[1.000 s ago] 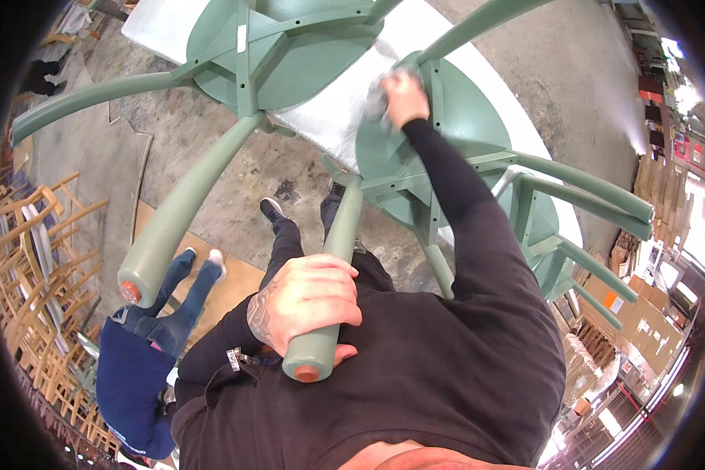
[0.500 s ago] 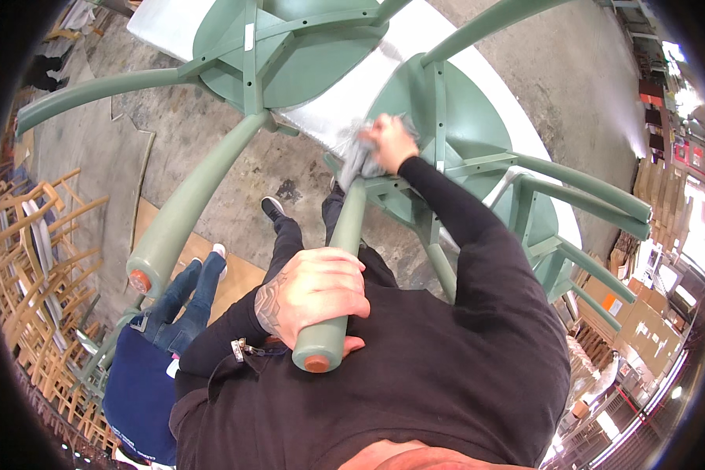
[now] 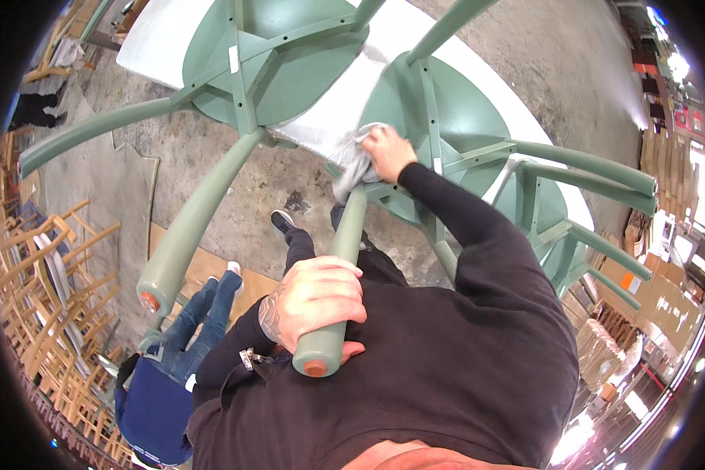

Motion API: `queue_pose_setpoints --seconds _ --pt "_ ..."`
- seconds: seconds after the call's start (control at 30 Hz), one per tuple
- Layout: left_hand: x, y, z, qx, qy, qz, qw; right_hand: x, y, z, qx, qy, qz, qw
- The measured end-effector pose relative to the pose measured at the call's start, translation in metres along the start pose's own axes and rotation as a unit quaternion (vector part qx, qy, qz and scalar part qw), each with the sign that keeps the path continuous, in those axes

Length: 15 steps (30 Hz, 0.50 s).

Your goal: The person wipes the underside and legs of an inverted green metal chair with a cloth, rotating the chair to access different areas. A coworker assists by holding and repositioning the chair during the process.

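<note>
Upturned green chairs rest seat-down on a white-covered table. My left hand wraps round a thick green chair leg close to its orange-tipped end, which points toward my chest. Farther up, my right hand is closed on a crumpled grey cloth. The cloth lies against the base of that same leg, where it joins the frame under the seat. Part of the cloth and the joint are hidden by my fingers. To the left stands another upturned chair, its long leg reaching toward me.
More upturned green chair legs stick out on the right. A person in a blue shirt stands close on my left. Bare wooden chair frames are stacked at far left, and cardboard boxes stand at right.
My right hand and the cloth have shifted slightly down toward the leg's base. My left hand keeps its grip. The view has moved a little, and the person at left appears lower.
</note>
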State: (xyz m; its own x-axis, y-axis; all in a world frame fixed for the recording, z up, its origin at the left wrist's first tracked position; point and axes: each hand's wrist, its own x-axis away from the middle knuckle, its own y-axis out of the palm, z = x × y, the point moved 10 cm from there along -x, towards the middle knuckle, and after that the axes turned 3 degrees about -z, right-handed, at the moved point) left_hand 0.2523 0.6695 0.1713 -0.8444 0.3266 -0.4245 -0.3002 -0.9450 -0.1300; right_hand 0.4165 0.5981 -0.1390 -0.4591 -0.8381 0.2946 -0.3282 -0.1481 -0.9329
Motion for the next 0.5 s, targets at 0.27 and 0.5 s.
queue_pose_setpoints --seconds 0.27,0.5 --pt "-0.001 0.002 0.003 0.019 -0.028 -0.029 0.999 -0.113 -0.074 0.120 0.122 0.150 0.186 0.963" --pt "-0.001 0.003 0.003 0.001 -0.014 -0.013 1.000 0.015 0.002 0.045 0.004 0.183 0.000 0.983"
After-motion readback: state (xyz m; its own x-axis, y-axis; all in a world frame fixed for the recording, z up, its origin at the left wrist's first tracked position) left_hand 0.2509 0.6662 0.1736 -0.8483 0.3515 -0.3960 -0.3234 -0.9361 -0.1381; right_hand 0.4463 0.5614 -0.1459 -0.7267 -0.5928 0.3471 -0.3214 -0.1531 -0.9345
